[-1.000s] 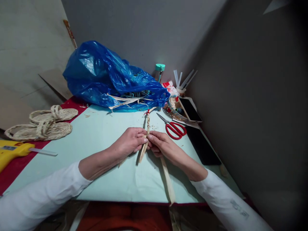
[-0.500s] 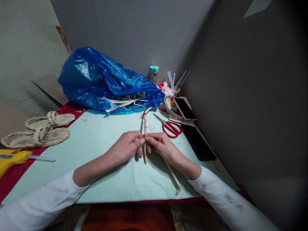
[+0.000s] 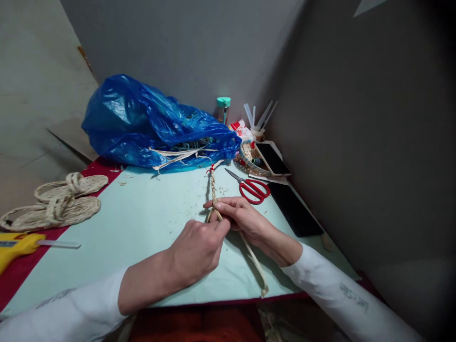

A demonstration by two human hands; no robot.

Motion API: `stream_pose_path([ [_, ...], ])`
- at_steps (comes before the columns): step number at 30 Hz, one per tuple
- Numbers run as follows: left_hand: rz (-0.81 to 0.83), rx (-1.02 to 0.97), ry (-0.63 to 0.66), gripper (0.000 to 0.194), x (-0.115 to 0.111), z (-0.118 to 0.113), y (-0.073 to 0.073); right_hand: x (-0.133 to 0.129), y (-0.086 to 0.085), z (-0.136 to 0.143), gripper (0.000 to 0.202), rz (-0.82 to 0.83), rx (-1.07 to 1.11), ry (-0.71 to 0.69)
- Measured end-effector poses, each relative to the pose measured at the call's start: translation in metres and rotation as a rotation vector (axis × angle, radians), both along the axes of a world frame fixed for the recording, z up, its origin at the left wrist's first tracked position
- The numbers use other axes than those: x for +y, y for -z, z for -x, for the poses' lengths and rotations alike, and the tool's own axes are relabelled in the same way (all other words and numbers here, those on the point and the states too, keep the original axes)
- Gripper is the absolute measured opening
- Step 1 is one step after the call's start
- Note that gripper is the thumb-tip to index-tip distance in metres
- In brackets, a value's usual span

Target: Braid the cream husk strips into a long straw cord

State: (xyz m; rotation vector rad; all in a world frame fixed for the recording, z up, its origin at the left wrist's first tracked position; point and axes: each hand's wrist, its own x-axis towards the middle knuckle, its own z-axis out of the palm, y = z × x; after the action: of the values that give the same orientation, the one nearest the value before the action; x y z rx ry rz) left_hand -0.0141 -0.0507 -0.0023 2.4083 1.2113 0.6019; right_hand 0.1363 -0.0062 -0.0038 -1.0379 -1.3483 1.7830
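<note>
A short braid of pale dried plant fibre (image 3: 213, 186) runs toward me over the light green sheet, its far end tied with red string (image 3: 212, 167). My right hand (image 3: 245, 218) pinches the braid's near end between thumb and forefinger. Just below that pinch, my left hand (image 3: 199, 247) is closed on the loose fibre strands; its fingertips are partly hidden. One long strand (image 3: 255, 266) trails from under my right hand toward the table's near edge. Red-handled scissors (image 3: 251, 187) lie to the right of the braid, blades partly apart.
Behind the braid slumps a blue plastic bag (image 3: 142, 123) with fibre strips at its mouth. Two woven sandals (image 3: 64, 202) and a yellow glue gun (image 3: 21, 247) lie left. A basket (image 3: 249, 154), a phone (image 3: 272, 159) and a black tablet-like slab (image 3: 295, 209) stand right, by the wall.
My left hand has left the pinch point and moved down and toward me, drawing on the strands. My right hand keeps its pinch on the braid. The view has shifted slightly.
</note>
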Motion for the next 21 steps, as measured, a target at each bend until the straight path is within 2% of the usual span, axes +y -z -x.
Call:
stream_pose_path([
  [2, 0.023, -0.152, -0.076, 0.028, 0.007, 0.005, -0.009, -0.001, 0.000, 0.001, 0.028, 0.021, 0.066, 0.020],
  [4, 0.059, -0.374, -0.269, 0.036, 0.018, 0.010, -0.015, -0.002, -0.002, 0.001, 0.025, 0.023, 0.121, 0.018],
  [5, 0.099, -0.482, -0.361, 0.033, 0.024, 0.012, -0.017, -0.002, -0.002, 0.001, 0.024, 0.028, 0.141, 0.002],
  [6, 0.195, -0.582, -0.377, 0.027, 0.029, 0.014, -0.016, -0.003, -0.003, 0.000, 0.022, 0.035, 0.157, -0.021],
  [7, 0.361, -0.677, -0.320, 0.020, 0.034, 0.014, -0.014, -0.003, -0.003, 0.000, 0.021, 0.036, 0.171, -0.047],
  [9, 0.718, -0.802, -0.165, 0.020, 0.041, 0.012, -0.008, -0.004, -0.003, -0.001, 0.021, 0.016, 0.180, -0.098],
  [11, 0.930, -0.858, -0.070, 0.022, 0.045, 0.009, -0.002, -0.004, -0.002, -0.003, 0.021, -0.021, 0.146, -0.129],
  [14, 0.994, -0.864, -0.049, 0.021, 0.045, 0.011, 0.003, -0.003, -0.003, -0.008, 0.023, -0.132, -0.016, -0.201],
  [17, 1.051, -0.824, -0.072, 0.019, 0.045, 0.015, 0.005, -0.002, -0.007, -0.013, 0.029, -0.335, -0.283, -0.290],
  [21, 0.982, -0.778, -0.206, 0.019, 0.043, 0.014, 0.009, -0.008, -0.012, -0.014, 0.029, -0.680, -0.811, -0.164],
])
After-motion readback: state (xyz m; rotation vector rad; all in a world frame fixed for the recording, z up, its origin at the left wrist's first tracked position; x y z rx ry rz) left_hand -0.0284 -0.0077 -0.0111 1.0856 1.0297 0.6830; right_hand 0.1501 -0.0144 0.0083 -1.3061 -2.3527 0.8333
